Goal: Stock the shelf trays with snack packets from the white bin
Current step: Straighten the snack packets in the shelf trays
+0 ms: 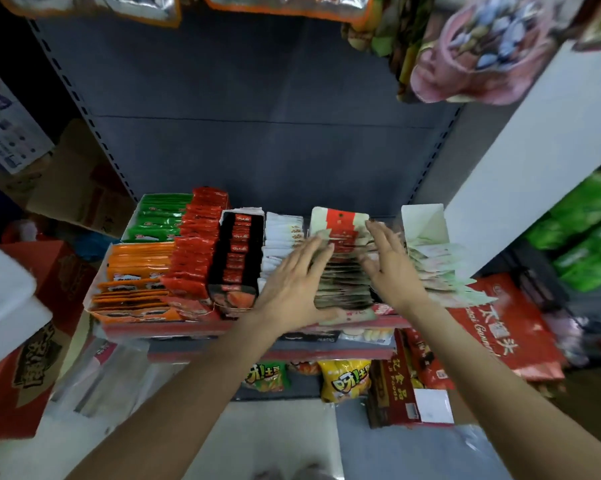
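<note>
Between left hand (294, 271) and right hand (389, 261), both flat with fingers straight: row of snack packets (340, 278), squared up in its shelf tray (339, 220). Uneven pressing likely to have toppled packets forward. White bin (4, 296) far left.

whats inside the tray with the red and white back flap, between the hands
A packed row of upright packets, filling the red-and-white tray. The left hand and right hand flank them, fingers straight. The tray's floor is covered.
</note>
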The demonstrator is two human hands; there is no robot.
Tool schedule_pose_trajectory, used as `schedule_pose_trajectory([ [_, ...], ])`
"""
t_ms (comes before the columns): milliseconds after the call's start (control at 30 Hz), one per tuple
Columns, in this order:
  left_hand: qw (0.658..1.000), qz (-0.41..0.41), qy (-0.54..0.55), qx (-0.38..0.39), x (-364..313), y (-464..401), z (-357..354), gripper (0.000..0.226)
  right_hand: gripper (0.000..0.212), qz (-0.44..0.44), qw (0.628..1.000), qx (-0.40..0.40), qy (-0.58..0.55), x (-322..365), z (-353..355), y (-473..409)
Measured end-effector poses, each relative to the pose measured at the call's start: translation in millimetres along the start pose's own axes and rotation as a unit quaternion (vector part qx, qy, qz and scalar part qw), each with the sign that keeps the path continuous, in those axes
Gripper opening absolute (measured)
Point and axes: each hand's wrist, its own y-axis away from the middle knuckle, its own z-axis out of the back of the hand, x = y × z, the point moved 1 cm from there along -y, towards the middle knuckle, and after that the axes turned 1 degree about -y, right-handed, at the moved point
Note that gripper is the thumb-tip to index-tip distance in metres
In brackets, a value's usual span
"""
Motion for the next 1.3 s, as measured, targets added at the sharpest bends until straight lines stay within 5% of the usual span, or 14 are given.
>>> schedule_pose_trajectory([
  [200, 0.991, -0.053, -0.121, 0.002, -24.0, 7.1, -18.0, 0.109, 0.03, -0.067, 0.997, -0.002, -0.048, -21.8, -16.0, 48.0],
  [367, 0.997, 0.008, -0.063, -0.043, -37.1, -5.7, -11.4, 0.084, 0.024, -0.026, 1.0, 0.006, -0.014, -28.7, -14.0, 69.2],
  [567, 0.995, 0.09, 0.009, -0.05, -40.1, -18.7, -5.0, 0.063, 0.026, 0.078, 0.994, -0.012, 0.073, -35.3, -16.5, 88.8],
  [700, 0.989, 0.093, -0.079, -0.09, -49.5, -12.4, -10.9, 0.064, 0.044, 0.162, 0.974, 0.063, 0.142, -42.6, -36.7, 95.1],
  [900, 0.976, 0.029, -0.166, -0.138, -55.9, 1.9, -31.1, 0.056, 0.072, 0.12, 0.959, 0.164, 0.199, -45.5, -61.7, 91.5],
  [1133, 0.978, 0.04, -0.191, -0.073, -57.9, -1.3, -29.1, 0.033, 0.073, 0.108, 0.963, 0.143, 0.202, -48.2, -67.6, 87.6],
  [1300, 0.979, 0.08, -0.162, -0.097, -55.6, -12.1, -21.0, 0.034, 0.063, 0.097, 0.972, 0.122, 0.176, -42.3, -69.5, 82.2],
])
